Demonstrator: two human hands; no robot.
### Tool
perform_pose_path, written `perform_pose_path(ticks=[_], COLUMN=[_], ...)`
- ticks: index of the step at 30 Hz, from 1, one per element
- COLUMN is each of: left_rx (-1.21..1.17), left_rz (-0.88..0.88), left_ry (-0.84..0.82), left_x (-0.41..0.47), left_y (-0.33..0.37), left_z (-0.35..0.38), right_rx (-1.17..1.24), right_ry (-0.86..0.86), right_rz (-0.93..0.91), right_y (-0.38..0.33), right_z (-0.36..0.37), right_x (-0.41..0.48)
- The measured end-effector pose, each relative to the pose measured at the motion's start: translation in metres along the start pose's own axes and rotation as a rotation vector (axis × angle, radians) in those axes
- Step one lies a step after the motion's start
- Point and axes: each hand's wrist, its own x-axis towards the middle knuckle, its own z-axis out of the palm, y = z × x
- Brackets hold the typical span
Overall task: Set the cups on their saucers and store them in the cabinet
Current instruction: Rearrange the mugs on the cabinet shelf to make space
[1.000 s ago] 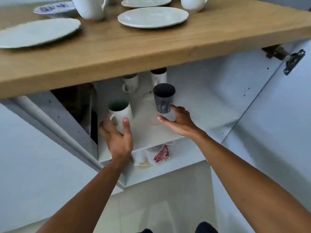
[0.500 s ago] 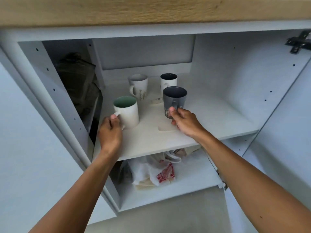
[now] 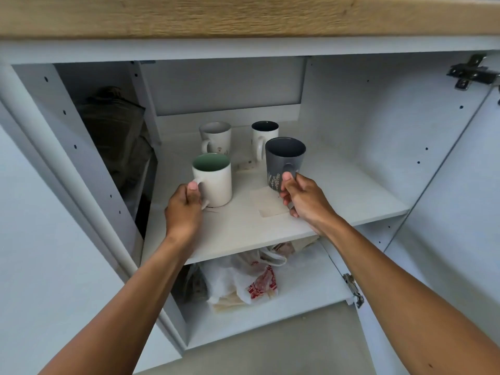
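White on the outside, the green-lined mug (image 3: pixel 213 182) stands on the upper shelf (image 3: pixel 243 234) of the open cabinet (image 3: pixel 365 109), toward the shelf's front left. The left hand (image 3: pixel 184 209) grips its handle, fingers curled round it and thumb laid on top. At the shelf's front middle the right hand (image 3: pixel 305 201) holds the grey mug (image 3: pixel 284 158), which carries a pale sprig print. Its fingers are closed round the handle under the thumb. The hand hides the mug's base, so I cannot tell whether it rests on the shelf. Farther back on the shelf stand a pale-lined white mug (image 3: pixel 216 138) and a dark-lined white mug (image 3: pixel 263 136), side by side and apart. A pale paper square (image 3: pixel 270 207) lies flat on the shelf below the right hand. Under the shelf sits a crumpled plastic bag (image 3: pixel 243 280) with red print. Left of the shelf, past the divider, is a dark bundle (image 3: pixel 116 136). Above the shelf runs the wooden counter (image 3: pixel 243 14) edge.
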Motion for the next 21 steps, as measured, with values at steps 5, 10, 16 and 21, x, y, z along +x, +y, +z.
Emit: perform_pose_path(ticks=[5,10,16,21], left_rx=[-0.051,-0.096,0.022,0.095], left_rz=[0.036,0.053,0.169,0.151], left_ry=[-0.086,-0.205,-0.208,-0.201], left_x=[0.006,0.011,0.029,0.056], left_y=[0.021,0.052,0.097,0.115], left_z=[0.039,0.101,0.171,0.22], right_rx=[-0.055,-0.074,-0.089,-0.124], right_ry=[0.15,0.246,0.288,0.307], right_rz=[-0.042,-0.019,0.013,0.02], right_y=[-0.004,0.003,0.015,0.025], right_z=[-0.033,-0.075,-0.109,-0.116], right_x=[0.005,0.022,0.042,0.064])
